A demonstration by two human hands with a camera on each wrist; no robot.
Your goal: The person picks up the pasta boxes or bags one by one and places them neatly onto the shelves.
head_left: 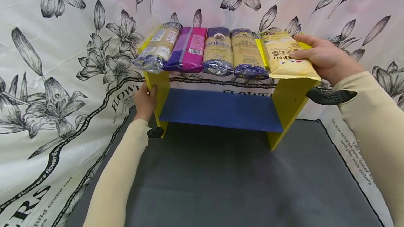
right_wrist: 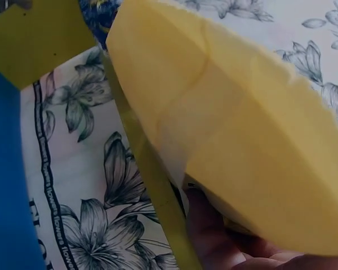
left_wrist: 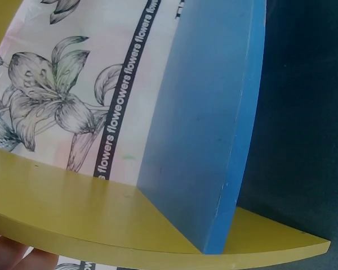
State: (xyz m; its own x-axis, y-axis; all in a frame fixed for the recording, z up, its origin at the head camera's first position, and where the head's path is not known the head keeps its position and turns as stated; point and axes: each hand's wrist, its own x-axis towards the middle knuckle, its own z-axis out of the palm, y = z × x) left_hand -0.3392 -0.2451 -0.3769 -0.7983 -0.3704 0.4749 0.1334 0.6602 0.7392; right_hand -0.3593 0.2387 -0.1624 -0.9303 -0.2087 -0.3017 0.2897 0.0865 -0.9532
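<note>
A small shelf has yellow side panels (head_left: 291, 95) and a blue board (head_left: 221, 108). My left hand (head_left: 146, 102) grips the outer edge of its left panel; in the left wrist view fingers (left_wrist: 5, 250) show beside the yellow panel (left_wrist: 73, 208). At the top right end, my right hand (head_left: 328, 57) holds a yellow packet (head_left: 284, 53) by its right side. That packet (right_wrist: 214, 112) fills much of the right wrist view and partly hides the fingers. Beside it on top lies a pack of spaghetti (head_left: 247, 52) with a blue end.
Further left along the top lie a blue-ended pasta pack (head_left: 218, 50), a pink and purple packet (head_left: 186, 50) and a clear-wrapped pack (head_left: 159, 46). The shelf stands on a dark grey surface (head_left: 221, 178). Flower-printed sheeting (head_left: 56, 80) hangs behind and at the left.
</note>
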